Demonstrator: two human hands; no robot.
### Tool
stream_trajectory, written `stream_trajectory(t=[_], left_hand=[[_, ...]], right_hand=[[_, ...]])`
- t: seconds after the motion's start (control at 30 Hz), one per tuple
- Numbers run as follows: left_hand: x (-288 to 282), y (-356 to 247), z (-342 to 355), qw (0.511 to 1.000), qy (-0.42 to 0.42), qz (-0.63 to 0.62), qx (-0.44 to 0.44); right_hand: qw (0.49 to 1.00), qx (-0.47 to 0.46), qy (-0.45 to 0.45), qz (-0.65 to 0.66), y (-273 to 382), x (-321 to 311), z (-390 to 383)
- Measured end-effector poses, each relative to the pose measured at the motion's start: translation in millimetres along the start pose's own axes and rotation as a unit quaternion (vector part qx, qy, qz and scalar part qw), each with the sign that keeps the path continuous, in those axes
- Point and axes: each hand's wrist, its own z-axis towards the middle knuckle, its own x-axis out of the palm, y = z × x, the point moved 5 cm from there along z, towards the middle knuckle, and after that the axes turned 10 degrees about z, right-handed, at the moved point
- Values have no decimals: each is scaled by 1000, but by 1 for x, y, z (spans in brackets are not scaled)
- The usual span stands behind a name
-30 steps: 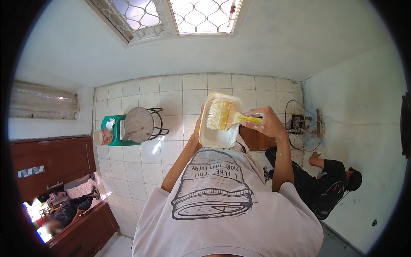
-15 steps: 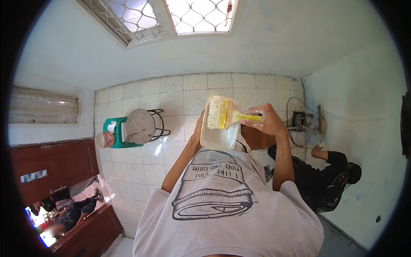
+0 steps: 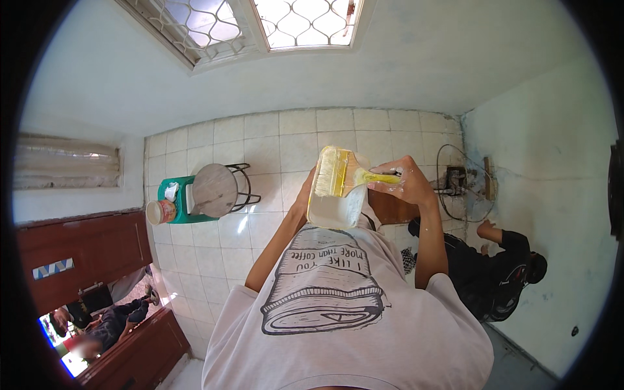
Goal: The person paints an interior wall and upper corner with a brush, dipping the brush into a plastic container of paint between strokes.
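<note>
In front of my chest I hold a white plastic paint tub (image 3: pixel 328 213), its rim smeared with yellow and white paint inside. My left hand (image 3: pixel 304 193) grips the tub from its left side; most of its fingers are hidden behind it. A wide paintbrush (image 3: pixel 344 174) with a yellow ferrule and pale, paint-coated bristles lies over the tub's opening, bristles toward the left rim. Its yellow-smeared handle is pinched in my right hand (image 3: pixel 409 183), which has white paint specks on the fingers.
Left on the tiled floor (image 3: pixel 263 143) stand a round stool (image 3: pixel 214 190) and a green plastic stool (image 3: pixel 188 218) beside a paint bucket (image 3: pixel 160 212). At right a person in black (image 3: pixel 487 273) crouches by the wall near a cable (image 3: pixel 442 159). Another person (image 3: pixel 114 325) is beyond the doorway.
The tub and brush have shifted slightly to the right. The brush stays over the tub in my right hand. The crouching person's arms have moved a little.
</note>
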Motion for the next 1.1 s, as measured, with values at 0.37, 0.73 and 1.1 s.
stream_trajectory(t=[0.37, 0.73, 1.1], left_hand=[[-12, -8, -12, 996, -42, 57, 55], [-43, -12, -9, 985, 49, -153, 64], [-54, -13, 15, 983, 91, -156, 44]], right_hand=[[999, 44, 0, 12, -10, 18, 11], [984, 137, 44, 104, 4, 4, 4], [989, 18, 42, -142, 52, 5, 21]])
